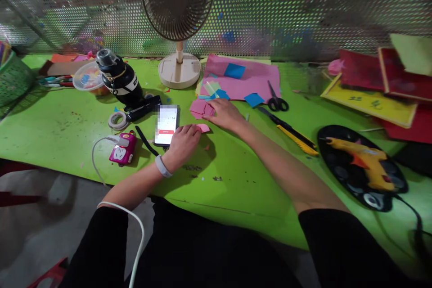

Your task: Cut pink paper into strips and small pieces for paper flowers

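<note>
My left hand [185, 141] rests low over the green table, its fingers closed on a small pink paper piece [204, 128] with a rounded edge. Just beyond it lie several overlapping pink paper pieces [199, 109]. The bent fingers of my right hand [225, 114] grip the right edge of these; its thumb is partly hidden. Beside my left hand is a phone [171, 121] with a lit screen. Behind my right hand, blue paper squares [254, 99] and a large pink sheet [259, 76] lie flat.
Black scissors [277, 102], a yellow utility knife [297, 139] and a yellow glue gun [366, 162] on a black tray lie to the right. A fan [179, 72] stands at the back. Leftward are a black bottle [123, 83], a tape roll [118, 120] and a magenta plug adapter [122, 155].
</note>
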`<state>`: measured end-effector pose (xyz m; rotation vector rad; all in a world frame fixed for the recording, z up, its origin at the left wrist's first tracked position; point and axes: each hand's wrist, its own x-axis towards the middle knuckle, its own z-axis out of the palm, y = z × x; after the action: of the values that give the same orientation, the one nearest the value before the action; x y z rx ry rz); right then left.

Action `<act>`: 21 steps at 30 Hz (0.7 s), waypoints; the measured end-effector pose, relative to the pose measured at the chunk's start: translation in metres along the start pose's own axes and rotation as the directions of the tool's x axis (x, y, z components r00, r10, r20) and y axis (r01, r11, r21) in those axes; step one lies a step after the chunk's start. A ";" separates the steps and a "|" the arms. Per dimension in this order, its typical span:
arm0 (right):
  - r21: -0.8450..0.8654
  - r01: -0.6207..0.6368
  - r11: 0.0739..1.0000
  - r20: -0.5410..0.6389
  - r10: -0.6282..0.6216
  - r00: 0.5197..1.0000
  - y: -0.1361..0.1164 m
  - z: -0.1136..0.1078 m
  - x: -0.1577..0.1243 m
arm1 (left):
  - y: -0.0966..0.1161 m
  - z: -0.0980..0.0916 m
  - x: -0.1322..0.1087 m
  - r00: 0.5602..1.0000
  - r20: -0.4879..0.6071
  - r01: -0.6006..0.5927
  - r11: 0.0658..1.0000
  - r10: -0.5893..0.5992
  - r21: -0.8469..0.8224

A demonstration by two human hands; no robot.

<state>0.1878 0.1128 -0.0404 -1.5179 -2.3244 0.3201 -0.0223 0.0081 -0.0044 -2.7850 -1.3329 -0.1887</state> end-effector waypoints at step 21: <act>-0.218 0.209 0.953 -0.166 -0.247 0.955 0.012 -0.015 0.001 | -0.001 0.004 0.002 0.991 -0.126 -0.049 0.997 0.041 -0.064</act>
<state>0.2041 0.1182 -0.0311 -1.2777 -2.4002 -0.1166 -0.0213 0.0102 -0.0084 -2.8013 -1.2566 -0.4049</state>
